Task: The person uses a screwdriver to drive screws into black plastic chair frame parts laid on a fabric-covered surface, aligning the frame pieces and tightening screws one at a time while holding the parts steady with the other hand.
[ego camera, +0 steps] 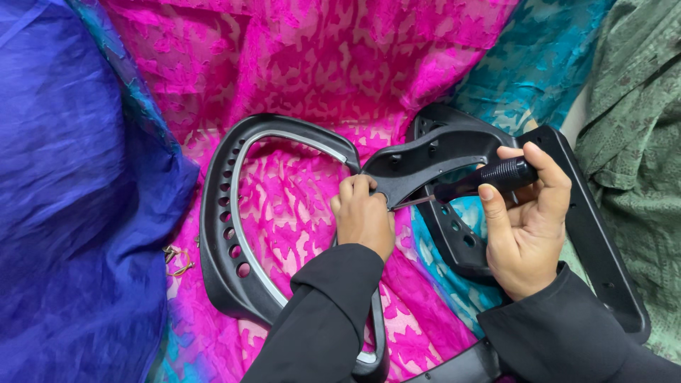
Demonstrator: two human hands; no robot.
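A black plastic chair-back frame [220, 220] with a row of holes and a grey inner rim lies on bright pink patterned cloth [298, 64]. My left hand [363, 216] grips the frame's central bridge piece [418, 163]. My right hand [528, 220] holds a screwdriver with a black ribbed handle [500, 174]. Its shaft points left, and its tip sits at the bridge piece right beside my left fingers. Both arms wear black sleeves.
Blue cloth [64, 177] covers the left side. Teal patterned cloth [539, 64] and green cloth [631, 142] lie at the right. A small bent metal piece [177, 259] rests near the frame's left edge. The frame's right loop [596, 234] reaches toward the lower right.
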